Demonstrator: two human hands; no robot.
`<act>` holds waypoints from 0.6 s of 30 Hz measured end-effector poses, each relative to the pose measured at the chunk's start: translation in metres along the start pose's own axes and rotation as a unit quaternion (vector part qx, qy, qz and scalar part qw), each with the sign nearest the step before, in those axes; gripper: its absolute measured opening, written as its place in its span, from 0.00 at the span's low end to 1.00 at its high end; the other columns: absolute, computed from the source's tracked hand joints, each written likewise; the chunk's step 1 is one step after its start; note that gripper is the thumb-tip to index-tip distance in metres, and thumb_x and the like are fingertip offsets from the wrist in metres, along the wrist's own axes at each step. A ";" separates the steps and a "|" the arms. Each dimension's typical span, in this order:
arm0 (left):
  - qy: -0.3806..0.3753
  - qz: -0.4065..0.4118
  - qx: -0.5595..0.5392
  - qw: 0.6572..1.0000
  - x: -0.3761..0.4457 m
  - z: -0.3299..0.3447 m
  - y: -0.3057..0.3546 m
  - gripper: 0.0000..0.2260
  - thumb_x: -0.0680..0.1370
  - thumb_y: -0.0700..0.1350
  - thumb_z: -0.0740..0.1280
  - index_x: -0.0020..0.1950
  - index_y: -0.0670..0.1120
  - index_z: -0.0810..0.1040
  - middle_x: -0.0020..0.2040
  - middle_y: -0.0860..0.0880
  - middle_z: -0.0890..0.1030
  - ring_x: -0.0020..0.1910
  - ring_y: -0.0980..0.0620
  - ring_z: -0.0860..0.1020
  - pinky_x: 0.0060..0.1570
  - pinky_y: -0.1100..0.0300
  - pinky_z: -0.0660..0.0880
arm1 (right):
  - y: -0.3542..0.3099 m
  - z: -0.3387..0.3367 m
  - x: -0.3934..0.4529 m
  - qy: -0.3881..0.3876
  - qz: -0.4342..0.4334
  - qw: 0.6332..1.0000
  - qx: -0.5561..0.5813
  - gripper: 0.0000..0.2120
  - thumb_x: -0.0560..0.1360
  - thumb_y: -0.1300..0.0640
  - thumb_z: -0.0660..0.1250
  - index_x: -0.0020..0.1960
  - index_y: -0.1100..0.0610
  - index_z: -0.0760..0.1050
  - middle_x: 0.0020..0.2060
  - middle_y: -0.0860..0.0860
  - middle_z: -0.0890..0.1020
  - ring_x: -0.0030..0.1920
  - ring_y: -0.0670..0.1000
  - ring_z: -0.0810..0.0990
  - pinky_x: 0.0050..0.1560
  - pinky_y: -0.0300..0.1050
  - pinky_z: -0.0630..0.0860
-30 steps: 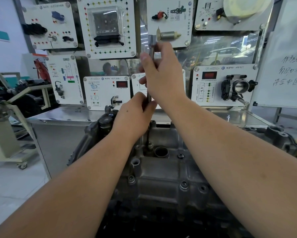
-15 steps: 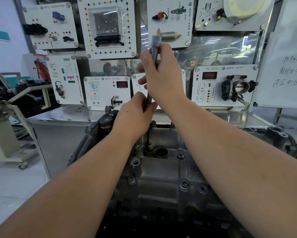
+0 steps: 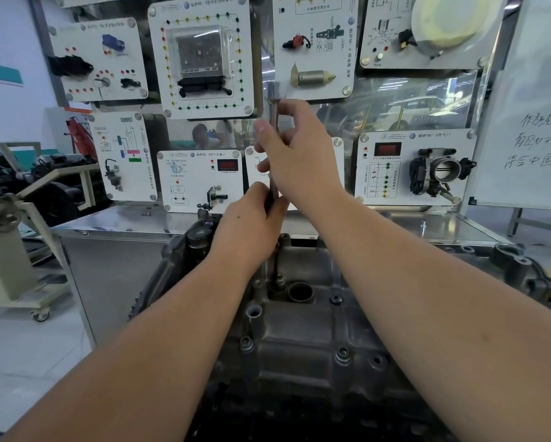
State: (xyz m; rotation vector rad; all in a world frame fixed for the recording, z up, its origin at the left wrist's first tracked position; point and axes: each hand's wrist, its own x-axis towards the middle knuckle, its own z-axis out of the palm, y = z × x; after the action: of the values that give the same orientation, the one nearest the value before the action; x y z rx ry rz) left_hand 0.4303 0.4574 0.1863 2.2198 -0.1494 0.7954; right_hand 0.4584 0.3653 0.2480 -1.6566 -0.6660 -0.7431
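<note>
A long, slim grey metal socket bar (image 3: pixel 273 98) was held upright over the far end of a dark grey cast-metal engine casing (image 3: pixel 299 346), with its thicker socket end at the top. The bar's lower part was seen running down below the left hand (image 3: pixel 251 224) toward a small bolt (image 3: pixel 279 279) in a recess of the casing, just left of a round open bore (image 3: pixel 299 291). Whether tip and bolt were touching could not be told.

The right hand (image 3: pixel 299 154) was clamped on the bar's upper part, fingers curled round the shaft. The left hand was closed round the shaft lower down, just beneath the right one, with thumb and fingers wrapped on it. Both forearms were stretched out over the casing.

Behind the casing a stainless steel counter (image 3: pixel 459 224) was seen. White training panels (image 3: pixel 200 183) with mounted car parts were stood on it and hung above it, and a black throttle body (image 3: pixel 440 172) was fixed to the right-hand panel. A whiteboard with handwritten characters (image 3: pixel 529 138) was noted at far right and a beige wheeled stand (image 3: pixel 9 266) at far left.
</note>
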 end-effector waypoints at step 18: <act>-0.003 0.005 -0.006 1.000 0.000 0.000 0.000 0.13 0.83 0.54 0.60 0.54 0.45 0.75 0.42 0.48 0.81 0.44 0.44 0.80 0.43 0.52 0.74 | 0.001 0.000 0.000 0.031 -0.024 0.999 -0.019 0.04 0.83 0.51 0.63 0.55 0.48 0.69 0.38 0.48 0.85 0.35 0.50 0.84 0.43 0.55 0.82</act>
State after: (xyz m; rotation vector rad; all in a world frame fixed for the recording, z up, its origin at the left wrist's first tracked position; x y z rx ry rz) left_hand 0.4304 0.4571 0.1859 2.2124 -0.1681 0.7915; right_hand 0.4590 0.3654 0.2473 -1.6497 -0.6535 -0.8438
